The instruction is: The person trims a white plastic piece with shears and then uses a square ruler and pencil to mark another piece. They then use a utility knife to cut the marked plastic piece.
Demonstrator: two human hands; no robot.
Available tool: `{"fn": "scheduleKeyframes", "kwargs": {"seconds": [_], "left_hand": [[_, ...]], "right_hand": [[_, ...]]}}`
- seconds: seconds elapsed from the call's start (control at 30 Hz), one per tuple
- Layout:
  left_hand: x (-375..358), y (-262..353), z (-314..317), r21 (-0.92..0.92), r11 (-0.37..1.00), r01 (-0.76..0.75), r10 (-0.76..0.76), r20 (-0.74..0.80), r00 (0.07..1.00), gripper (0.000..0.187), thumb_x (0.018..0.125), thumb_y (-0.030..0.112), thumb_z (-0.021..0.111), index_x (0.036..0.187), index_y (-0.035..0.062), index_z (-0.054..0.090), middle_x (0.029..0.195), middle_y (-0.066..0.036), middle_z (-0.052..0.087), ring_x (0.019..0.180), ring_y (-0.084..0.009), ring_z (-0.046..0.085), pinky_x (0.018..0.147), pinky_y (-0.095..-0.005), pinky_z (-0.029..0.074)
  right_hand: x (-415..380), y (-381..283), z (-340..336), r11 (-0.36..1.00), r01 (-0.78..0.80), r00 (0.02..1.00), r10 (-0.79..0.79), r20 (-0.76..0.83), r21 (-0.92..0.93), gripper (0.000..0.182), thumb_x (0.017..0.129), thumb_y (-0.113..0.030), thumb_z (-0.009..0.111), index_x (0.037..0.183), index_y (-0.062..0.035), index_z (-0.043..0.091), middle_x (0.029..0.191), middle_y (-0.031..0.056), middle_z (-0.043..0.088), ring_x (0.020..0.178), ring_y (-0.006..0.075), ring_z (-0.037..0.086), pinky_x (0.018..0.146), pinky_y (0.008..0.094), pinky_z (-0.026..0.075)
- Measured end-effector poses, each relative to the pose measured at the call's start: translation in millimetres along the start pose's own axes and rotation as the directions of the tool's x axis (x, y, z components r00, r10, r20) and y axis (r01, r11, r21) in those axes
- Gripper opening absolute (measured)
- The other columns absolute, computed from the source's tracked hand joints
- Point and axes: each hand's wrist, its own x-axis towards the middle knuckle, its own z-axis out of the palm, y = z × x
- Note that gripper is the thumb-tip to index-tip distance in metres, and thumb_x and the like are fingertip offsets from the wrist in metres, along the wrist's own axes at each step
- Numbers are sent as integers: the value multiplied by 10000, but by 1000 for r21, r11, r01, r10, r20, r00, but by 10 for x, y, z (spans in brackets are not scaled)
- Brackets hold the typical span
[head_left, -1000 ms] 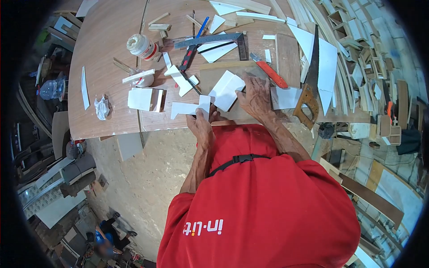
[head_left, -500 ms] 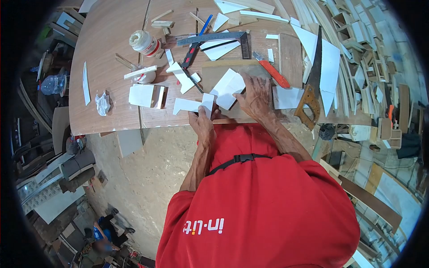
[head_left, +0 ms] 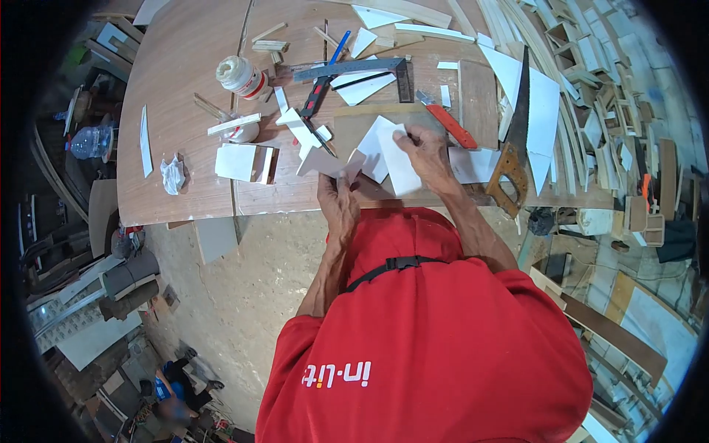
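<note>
A brown wooden table (head_left: 177,74) bears a handsaw (head_left: 515,140), white offcuts (head_left: 238,162), a steel square (head_left: 354,68) and a glue jar (head_left: 238,77).

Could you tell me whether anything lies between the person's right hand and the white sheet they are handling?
Nothing visible does. The right hand already rests on the white sheet, fingers at its top edge. The left hand holds a separate small cut piece beside it, not over it.

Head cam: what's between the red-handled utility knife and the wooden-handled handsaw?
A white rectangular offcut lies on the wooden table between utility knife and handsaw, head view.
</note>
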Motion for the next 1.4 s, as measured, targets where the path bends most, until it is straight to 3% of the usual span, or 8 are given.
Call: {"fn": "scheduleKeyframes", "kwargs": {"seconds": [0.3,0.63,0.77,0.93,1.0,1.1,1.17,1.4], "left_hand": [[84,149,200,129,987,-97,54,303,952,222,964,30,485,1182,2,512,1058,-107,631,900,-162,613,710,-280,491],[103,29,203,156,988,-12,-45,357,933,192,954,20,496,1134,-14,553,963,-115,661,907,-170,620,769,-287,494],[122,-105,152,151,975,-161,82,430,899,160,956,21,490,1086,-19,575,983,-112,648,903,-156,605,770,-287,491],[48,128,223,58,994,-89,59,402,914,259,939,6,455,1168,-8,575,1061,-163,646,977,-236,616,828,-352,502],[113,149,157,269,860,-433,260,499,826,331,891,49,518,1217,16,567,1133,-173,628,1044,-324,597,900,-407,478],[120,118,139,204,820,-536,378,510,773,406,817,129,604,1207,22,573,1162,-184,617,1093,-383,563,951,-434,444],[116,118,162,181,795,-579,435,496,752,445,784,140,627,1210,24,569,1167,-186,614,1105,-380,558,956,-432,439],[-6,445,277,244,724,-646,492,474,730,435,776,114,683,1193,19,600,1172,-180,609,1120,-317,562,951,-396,435]], "right_hand": [[-131,-31,-122,996,67,989,-57,135,-65,345,883,-249,642,1052,51,658,820,122,667,717,142,590,642,302,468],[-211,-35,-159,996,55,995,-49,89,-67,349,840,-282,648,999,27,680,814,212,667,713,263,632,680,378,478],[-247,-102,-178,992,76,991,-64,116,-101,353,839,-285,648,1013,21,679,836,220,669,734,284,646,690,386,482],[-302,-76,-139,982,137,989,-129,70,-132,323,858,-238,648,1059,13,670,824,173,665,725,223,613,674,348,474],[-327,-20,-126,980,173,984,-169,50,-100,306,867,-202,656,1085,12,667,790,121,660,686,154,566,643,310,458],[-371,29,-129,964,263,965,-263,12,-25,296,870,-159,653,1109,16,651,844,125,674,715,153,587,672,306,477],[-403,46,-132,976,194,980,-197,11,101,332,863,-184,664,1094,53,632,920,204,685,827,266,674,733,359,509],[-452,31,-159,948,279,960,-273,-59,152,300,871,-159,673,1089,44,638,956,170,693,841,214,663,752,331,510]]}}
